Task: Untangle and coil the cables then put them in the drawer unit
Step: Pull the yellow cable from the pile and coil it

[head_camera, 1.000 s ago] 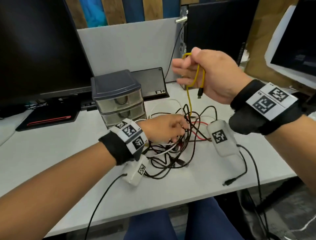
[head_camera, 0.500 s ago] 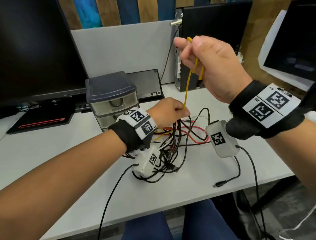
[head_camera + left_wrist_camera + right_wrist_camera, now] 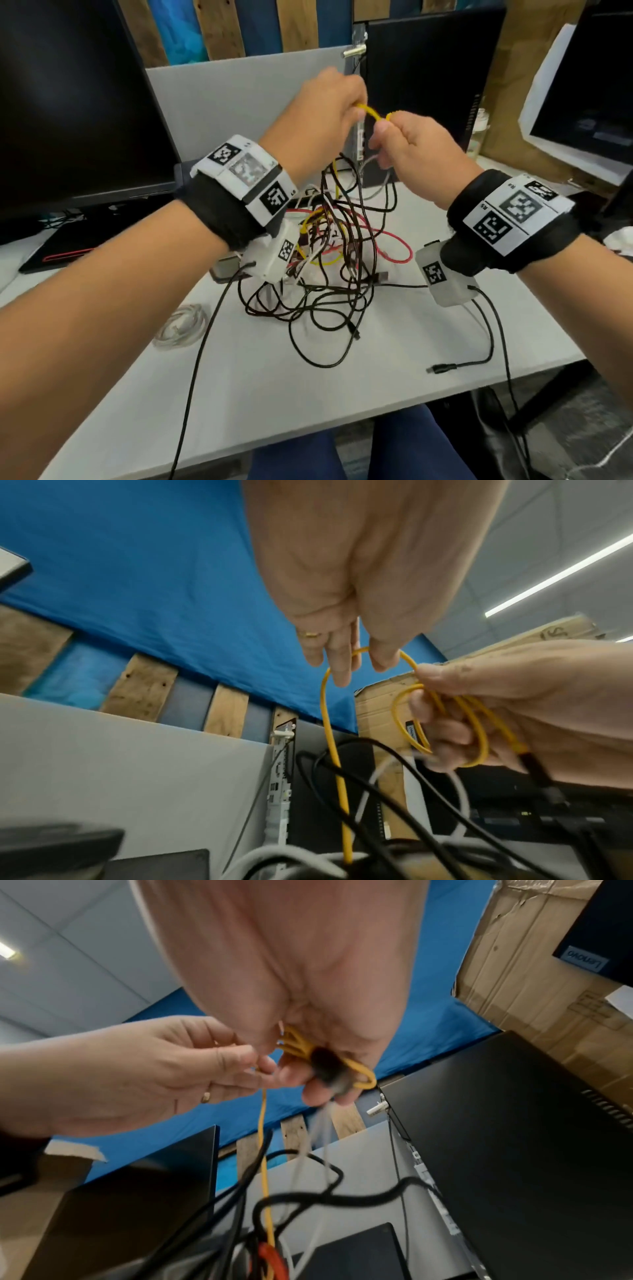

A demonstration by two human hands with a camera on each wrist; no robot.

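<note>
- A clear coiled cable (image 3: 180,320) lies flat on the table (image 3: 274,394), nearest the body on the left, apart from the rest.
- Beyond it, the tangle (image 3: 329,260) of black, white, red and yellow leads sits mid-table, partly drawn upward.
- Above the tangle, both hands are raised and nearly touching.
- The right hand (image 3: 418,154) is clenched round several small loops of the yellow cable (image 3: 330,723); the dark plug end is seen against its palm in the right wrist view.
- The left hand (image 3: 318,116) pinches the same cable between thumb and fingertips (image 3: 342,666), just beside the right hand, with a short arc bridging the two.
- From the left hand's pinch the cable's free run drops almost straight down into the tangle, so its long axis is vertical and lies below the hands.
- Judgement: the left hand is the nearer to the uncoiled run and is placed to feed the next loop across; snagging on the black leads is the likely fault.
- The drawer unit cannot be made out; it appears hidden behind the left forearm.
</note>
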